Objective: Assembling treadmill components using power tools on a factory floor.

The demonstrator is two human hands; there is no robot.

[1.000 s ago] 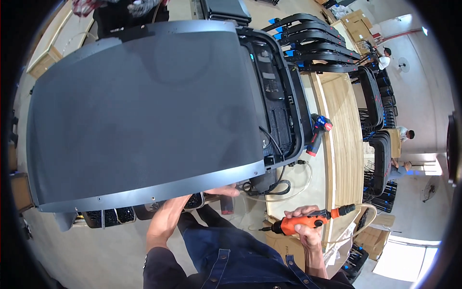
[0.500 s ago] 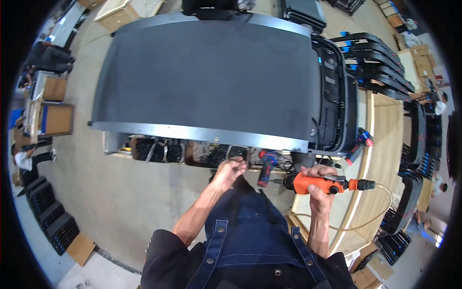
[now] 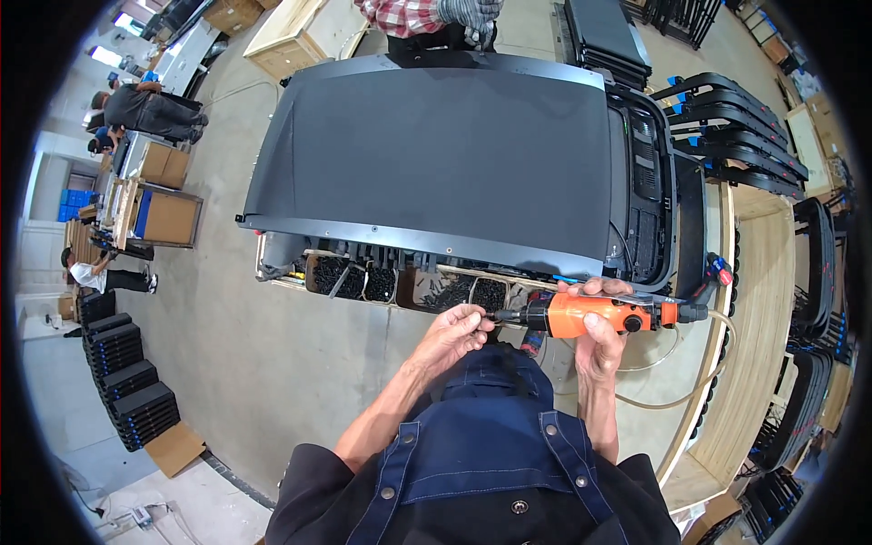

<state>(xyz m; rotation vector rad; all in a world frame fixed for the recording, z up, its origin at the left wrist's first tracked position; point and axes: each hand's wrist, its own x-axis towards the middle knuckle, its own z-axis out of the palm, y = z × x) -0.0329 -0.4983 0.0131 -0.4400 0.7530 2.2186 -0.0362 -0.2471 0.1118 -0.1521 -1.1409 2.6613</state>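
Note:
My right hand [image 3: 599,338] is wrapped round an orange air screwdriver [image 3: 590,315], its bit pointing left and a hose running off its back end. At the bit's tip, the fingers of my left hand [image 3: 454,329] are pinched together. Whatever lies between those fingertips is too small to make out. Just beyond both hands is a treadmill deck [image 3: 436,154] with a black belt and a silver side rail [image 3: 413,238]. Below the rail sit bins of small black parts, including a left bin [image 3: 331,274] and a brown bin [image 3: 409,289] nearer my left hand.
A red-and-blue cordless driver [image 3: 534,338] is partly hidden behind the orange tool. On the right stands a long wooden crate [image 3: 758,300], with black curved frames [image 3: 736,127] stacked beyond it. Across the deck is a co-worker's gloved hand [image 3: 470,13]. Other people are at the far left.
My left hand has come away from the bins to the bit's tip. The orange screwdriver has moved left and slightly up. A co-worker's gloved hand and checked sleeve now show across the deck.

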